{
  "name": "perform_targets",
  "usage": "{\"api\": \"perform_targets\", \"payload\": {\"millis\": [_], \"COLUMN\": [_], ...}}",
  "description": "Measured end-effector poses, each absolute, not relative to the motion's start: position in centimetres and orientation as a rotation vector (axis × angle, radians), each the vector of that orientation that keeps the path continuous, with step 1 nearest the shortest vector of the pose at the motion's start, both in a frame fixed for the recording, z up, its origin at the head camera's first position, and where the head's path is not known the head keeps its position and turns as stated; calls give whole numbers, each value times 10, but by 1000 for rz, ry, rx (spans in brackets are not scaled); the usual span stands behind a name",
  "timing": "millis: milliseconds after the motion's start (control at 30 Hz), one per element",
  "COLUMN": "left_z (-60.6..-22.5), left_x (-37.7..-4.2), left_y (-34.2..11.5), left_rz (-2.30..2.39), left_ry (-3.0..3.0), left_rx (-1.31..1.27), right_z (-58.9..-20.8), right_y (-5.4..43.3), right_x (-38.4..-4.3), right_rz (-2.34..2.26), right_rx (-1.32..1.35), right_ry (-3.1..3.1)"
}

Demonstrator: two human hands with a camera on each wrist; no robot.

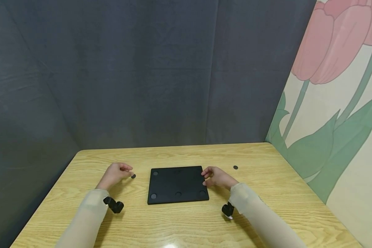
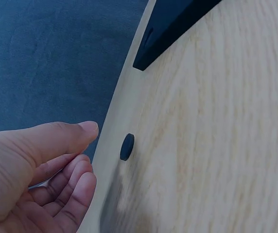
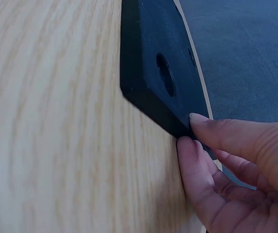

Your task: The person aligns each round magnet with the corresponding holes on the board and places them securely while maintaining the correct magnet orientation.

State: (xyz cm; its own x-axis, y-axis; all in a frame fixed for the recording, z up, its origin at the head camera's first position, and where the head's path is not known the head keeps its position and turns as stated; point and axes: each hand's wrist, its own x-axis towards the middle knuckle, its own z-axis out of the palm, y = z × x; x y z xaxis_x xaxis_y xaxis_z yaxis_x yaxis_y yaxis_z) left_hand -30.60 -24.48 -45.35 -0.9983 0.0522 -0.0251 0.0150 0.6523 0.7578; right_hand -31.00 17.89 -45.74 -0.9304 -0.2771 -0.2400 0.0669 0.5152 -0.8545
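Note:
A flat black rectangular board [image 1: 186, 182] lies mid-table, with round recesses along its near and far edges. The two round spots at its left end look greyer than the others; an open round hole [image 3: 166, 75] shows near one corner in the right wrist view. My right hand [image 1: 218, 177] pinches the board's right edge, thumb on the top face and fingers against the side. My left hand [image 1: 116, 175] hovers beside a small dark disc [image 2: 127, 147], thumb and fingers loosely bent with nothing between them. A gap shows between its fingertips and the disc in the left wrist view.
Another small dark disc [image 1: 235, 167] lies on the wooden table [image 1: 186, 224], to the right of the board. A dark curtain [image 1: 142, 75] hangs behind the far edge. On the right stands a wall [image 1: 369, 165] painted with tulips.

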Motion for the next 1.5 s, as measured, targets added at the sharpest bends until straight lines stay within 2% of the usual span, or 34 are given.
{"api": "perform_targets", "payload": {"millis": [1500], "left_z": [-464], "left_x": [-311], "left_y": [-236], "left_rz": [1199], "left_ry": [2818], "left_rx": [1], "right_z": [-460], "right_y": [181], "right_x": [-311], "right_rz": [-1379], "right_rx": [-177], "right_ry": [2421]}}
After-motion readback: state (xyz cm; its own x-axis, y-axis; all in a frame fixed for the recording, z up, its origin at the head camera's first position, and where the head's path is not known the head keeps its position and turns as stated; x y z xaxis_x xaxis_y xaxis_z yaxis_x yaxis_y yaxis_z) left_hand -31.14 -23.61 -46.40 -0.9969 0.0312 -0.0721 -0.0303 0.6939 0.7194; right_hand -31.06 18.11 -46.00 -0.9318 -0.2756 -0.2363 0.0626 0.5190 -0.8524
